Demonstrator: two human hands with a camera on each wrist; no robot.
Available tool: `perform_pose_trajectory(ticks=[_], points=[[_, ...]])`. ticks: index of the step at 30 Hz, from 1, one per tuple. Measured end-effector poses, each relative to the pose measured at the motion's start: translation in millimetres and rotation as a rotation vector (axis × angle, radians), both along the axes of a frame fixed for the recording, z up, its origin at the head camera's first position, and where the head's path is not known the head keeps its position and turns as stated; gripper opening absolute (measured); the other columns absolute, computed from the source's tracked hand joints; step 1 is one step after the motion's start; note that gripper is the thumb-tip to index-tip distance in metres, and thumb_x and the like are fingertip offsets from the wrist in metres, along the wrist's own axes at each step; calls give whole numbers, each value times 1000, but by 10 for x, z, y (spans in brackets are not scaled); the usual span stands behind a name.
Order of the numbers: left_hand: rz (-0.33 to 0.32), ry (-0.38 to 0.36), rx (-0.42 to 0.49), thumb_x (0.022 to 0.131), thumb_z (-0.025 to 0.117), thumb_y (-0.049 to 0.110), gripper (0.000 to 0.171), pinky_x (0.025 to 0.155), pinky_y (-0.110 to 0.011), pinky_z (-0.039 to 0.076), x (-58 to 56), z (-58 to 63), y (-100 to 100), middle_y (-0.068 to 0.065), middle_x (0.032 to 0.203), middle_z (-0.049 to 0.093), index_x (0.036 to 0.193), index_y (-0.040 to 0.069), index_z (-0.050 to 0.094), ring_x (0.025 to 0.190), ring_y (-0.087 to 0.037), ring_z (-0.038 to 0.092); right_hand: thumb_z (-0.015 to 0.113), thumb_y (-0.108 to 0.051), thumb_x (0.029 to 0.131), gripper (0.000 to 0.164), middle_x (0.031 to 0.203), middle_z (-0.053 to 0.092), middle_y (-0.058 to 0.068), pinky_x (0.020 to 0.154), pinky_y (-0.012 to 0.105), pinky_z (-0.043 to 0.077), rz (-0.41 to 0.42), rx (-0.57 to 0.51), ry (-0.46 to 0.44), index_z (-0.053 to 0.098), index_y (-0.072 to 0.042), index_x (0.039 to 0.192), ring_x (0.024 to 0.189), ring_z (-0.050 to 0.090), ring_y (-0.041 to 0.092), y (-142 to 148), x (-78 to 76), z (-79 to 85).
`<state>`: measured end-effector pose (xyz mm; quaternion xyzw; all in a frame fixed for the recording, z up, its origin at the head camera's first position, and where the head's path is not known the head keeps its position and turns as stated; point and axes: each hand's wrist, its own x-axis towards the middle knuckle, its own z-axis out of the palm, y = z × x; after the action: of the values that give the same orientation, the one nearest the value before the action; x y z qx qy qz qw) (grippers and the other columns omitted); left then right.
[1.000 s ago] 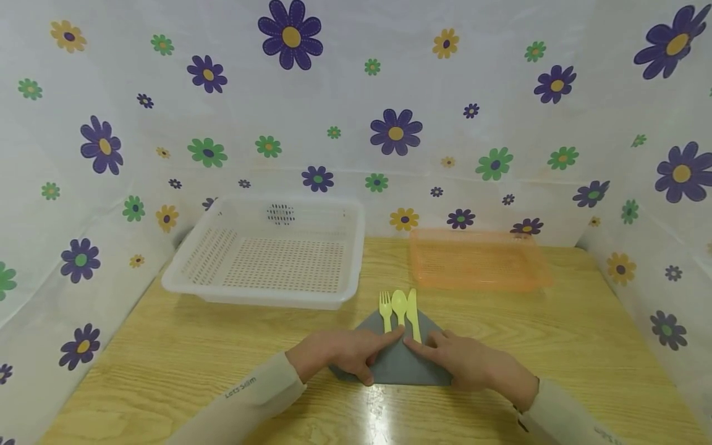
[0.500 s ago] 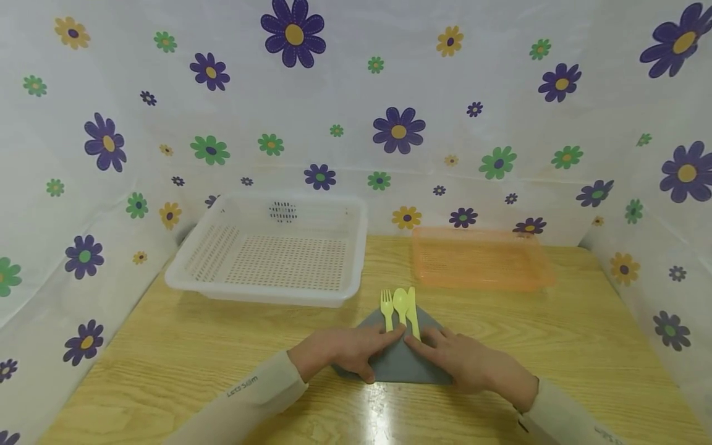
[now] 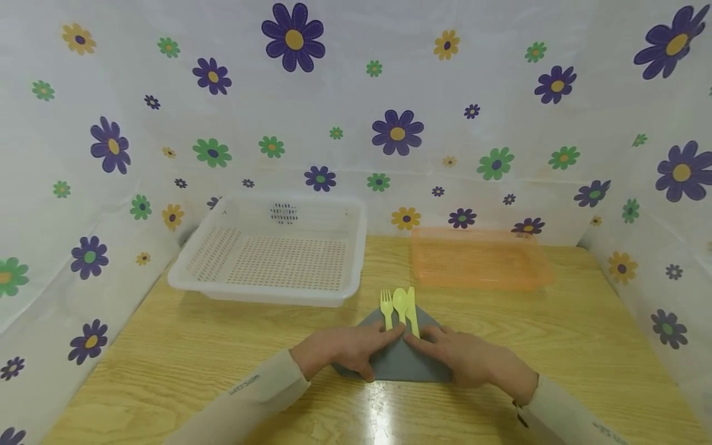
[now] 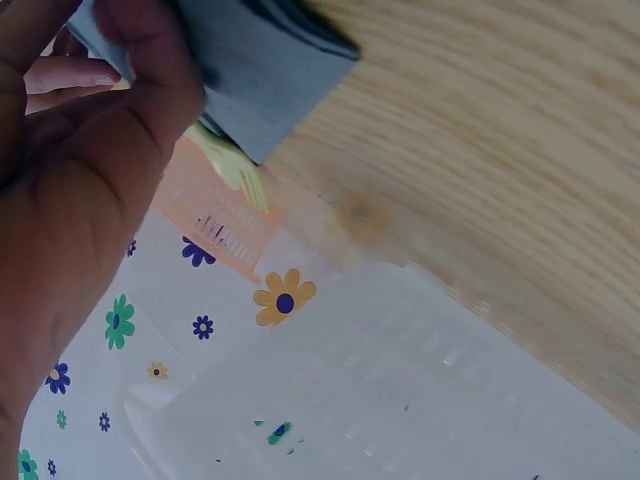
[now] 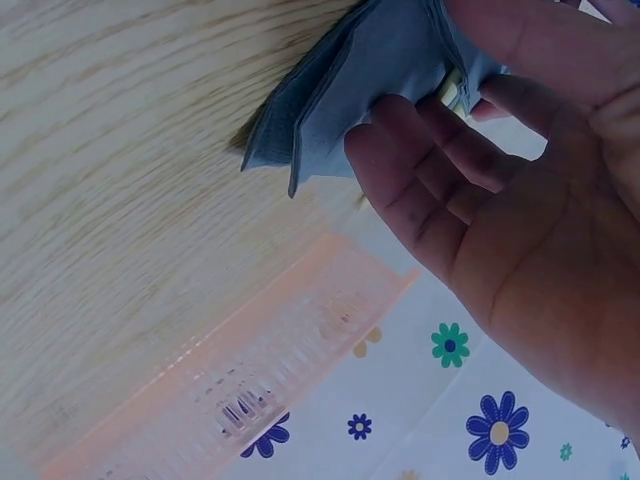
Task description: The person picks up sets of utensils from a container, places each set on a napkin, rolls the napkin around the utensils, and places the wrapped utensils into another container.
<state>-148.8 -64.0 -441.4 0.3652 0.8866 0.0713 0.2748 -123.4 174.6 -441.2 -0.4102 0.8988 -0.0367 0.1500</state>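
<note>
At lower centre, the left hand (image 3: 356, 350) and right hand (image 3: 473, 358) lay relaxed fingers, clasping nothing, on the folded grey napkin (image 3: 408, 368), fork (image 3: 386, 305), spoon (image 3: 399, 301) and knife (image 3: 411, 310) jutting past its top corner, seemingly straightening them, the next move calling for light pressure.

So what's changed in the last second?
Very little: the yellow knife seems to have edged slightly toward the spoon. Nothing was visibly taken hold of or let go. The left hand and right hand remain on the grey napkin; the fork, white basket and orange basket stayed put.
</note>
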Motion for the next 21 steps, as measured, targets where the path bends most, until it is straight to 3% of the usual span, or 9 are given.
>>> perform_pose_trajectory(ticks=[7,11,15,17,19,21], points=[[-32,76,-39,82,74,28,92,93,-27,44,24,27,81,-20,138,40,150,18,13,116,-19,52,78,3,67,96,136,41,6,80,33,50,-13,-72,-64,32,-21,148,110,49,21,77,-11,28],[-41,233,-46,87,66,28,75,77,-27,49,81,4,118,-19,126,50,147,15,23,93,-16,60,77,-8,74,78,132,46,9,84,38,49,-82,-143,-103,40,-16,143,108,53,21,155,-5,38],[-47,418,-40,89,63,36,63,67,-28,50,144,-11,155,-11,112,54,141,15,35,82,-15,56,71,-25,84,52,116,54,8,74,34,50,-193,-207,-31,53,-8,129,95,57,18,284,17,7],[-86,537,-48,89,61,41,57,69,-27,49,170,-25,176,-8,110,53,136,15,41,82,-16,55,69,-29,86,43,105,56,4,66,30,48,-256,-223,11,58,-6,121,84,55,13,346,28,-8],[-133,673,-39,89,60,45,52,66,-26,49,192,-50,201,-7,111,53,129,15,47,82,-16,55,68,-31,87,39,98,56,3,61,27,46,-329,-224,12,60,-5,115,76,53,10,403,41,-20],[-186,758,-25,91,58,45,44,60,-23,46,208,-76,233,-4,107,52,123,16,49,77,-13,52,68,-32,86,37,91,55,1,58,26,43,-406,-205,-9,62,-5,109,70,49,8,436,55,-29]])
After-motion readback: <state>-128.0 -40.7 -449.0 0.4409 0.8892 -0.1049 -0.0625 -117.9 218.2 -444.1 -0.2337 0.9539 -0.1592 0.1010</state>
